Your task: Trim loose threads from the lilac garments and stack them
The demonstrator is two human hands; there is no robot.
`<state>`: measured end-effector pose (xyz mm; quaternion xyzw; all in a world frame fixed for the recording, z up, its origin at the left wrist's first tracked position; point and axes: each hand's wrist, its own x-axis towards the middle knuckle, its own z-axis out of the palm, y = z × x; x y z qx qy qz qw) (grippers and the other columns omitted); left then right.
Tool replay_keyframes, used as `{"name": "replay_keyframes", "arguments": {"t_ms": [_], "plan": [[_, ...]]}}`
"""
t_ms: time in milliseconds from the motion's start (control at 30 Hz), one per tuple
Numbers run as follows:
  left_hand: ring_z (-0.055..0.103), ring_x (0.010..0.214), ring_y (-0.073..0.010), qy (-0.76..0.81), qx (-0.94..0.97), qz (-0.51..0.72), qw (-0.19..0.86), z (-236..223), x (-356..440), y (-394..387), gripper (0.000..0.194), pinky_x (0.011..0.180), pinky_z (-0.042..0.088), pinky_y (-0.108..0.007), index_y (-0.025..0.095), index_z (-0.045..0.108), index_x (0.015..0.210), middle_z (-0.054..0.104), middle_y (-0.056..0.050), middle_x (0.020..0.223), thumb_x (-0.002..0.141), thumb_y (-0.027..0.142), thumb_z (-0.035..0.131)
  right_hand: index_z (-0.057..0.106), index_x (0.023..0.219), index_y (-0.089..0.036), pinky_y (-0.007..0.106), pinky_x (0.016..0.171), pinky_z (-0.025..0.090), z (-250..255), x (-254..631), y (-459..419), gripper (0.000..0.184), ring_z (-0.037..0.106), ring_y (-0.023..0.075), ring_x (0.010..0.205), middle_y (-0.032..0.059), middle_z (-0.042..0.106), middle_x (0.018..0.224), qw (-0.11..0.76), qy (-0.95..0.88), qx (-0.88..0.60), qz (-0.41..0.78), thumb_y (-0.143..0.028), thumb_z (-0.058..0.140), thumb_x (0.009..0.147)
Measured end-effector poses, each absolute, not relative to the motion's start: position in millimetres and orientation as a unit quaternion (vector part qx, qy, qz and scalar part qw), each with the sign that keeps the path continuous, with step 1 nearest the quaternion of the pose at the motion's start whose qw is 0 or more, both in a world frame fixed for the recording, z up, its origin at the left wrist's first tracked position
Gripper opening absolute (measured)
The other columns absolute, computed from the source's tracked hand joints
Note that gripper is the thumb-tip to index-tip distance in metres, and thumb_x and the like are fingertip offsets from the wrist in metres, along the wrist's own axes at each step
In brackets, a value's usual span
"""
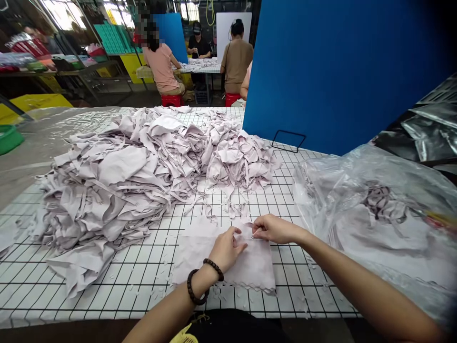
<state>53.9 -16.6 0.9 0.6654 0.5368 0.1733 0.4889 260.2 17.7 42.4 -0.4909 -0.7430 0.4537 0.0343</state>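
Note:
A pale pinkish-grey piece of fabric [198, 255] with a scalloped lower edge lies flat on the table before me. My left hand [228, 245], with two dark bead bracelets at the wrist, rests on this fabric, thumb and forefinger apart. Close to its right, my right hand [267, 228] pinches at the upper edge of the same fabric, where a small pale bit shows at the fingertips. Just beyond the hands lie loose fabric scraps [235, 209].
A large heap of fabric pieces [121, 166] covers the left, with a smaller heap [239, 157] beside it. Clear plastic bag [321, 176] with fabric sits right. A blue board [321, 71] stands behind. Several people [237, 62] sit at a far table.

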Motion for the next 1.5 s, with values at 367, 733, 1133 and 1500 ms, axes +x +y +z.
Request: {"name": "replay_keyframes", "arguments": {"t_ms": [367,733,1133,1500], "plan": [[0.057,0.06,-0.0155,0.562,0.704,0.121,0.417,-10,50,-11,0.024,0.059,0.039,-0.025,0.017,0.059,0.094,0.061,-0.001,0.066,0.078,0.036,0.059,0.061,0.081,-0.014,0.024,0.067,0.04,25,233,15,0.013,0.056,0.0158,0.076,0.0073,0.059,0.085,0.007,-0.846,-0.434,0.308,-0.016,0.049,0.078],[0.058,0.06,-0.0165,0.545,0.69,0.132,0.457,-9,50,-9,0.024,0.059,0.04,-0.025,0.015,0.065,0.088,0.063,-0.003,0.066,0.077,0.036,0.058,0.061,0.079,-0.015,0.025,0.062,0.036,31,228,20,0.014,0.055,0.0166,0.072,0.0069,0.059,0.084,-0.045,-0.876,-0.391,0.279,-0.017,0.047,0.078],[0.053,0.042,-0.0125,0.531,0.671,0.115,0.504,-9,48,-8,0.029,0.048,0.037,-0.024,0.014,0.062,0.084,0.06,-0.001,0.062,0.08,0.042,0.055,0.063,0.083,-0.017,0.025,0.062,0.036,35,221,27,0.013,0.056,0.0175,0.077,0.0059,0.063,0.086,-0.044,-0.862,-0.401,0.309,-0.023,0.053,0.078],[0.044,0.041,-0.0094,0.535,0.665,0.168,0.493,-9,47,-15,0.026,0.048,0.033,-0.02,0.022,0.049,0.098,0.044,0.01,0.054,0.076,0.032,0.059,0.06,0.079,-0.017,0.022,0.068,0.04,20,263,75,0.011,0.054,0.0134,0.075,0.002,0.061,0.082,0.157,-0.707,-0.627,0.285,-0.016,0.052,0.07]]}}
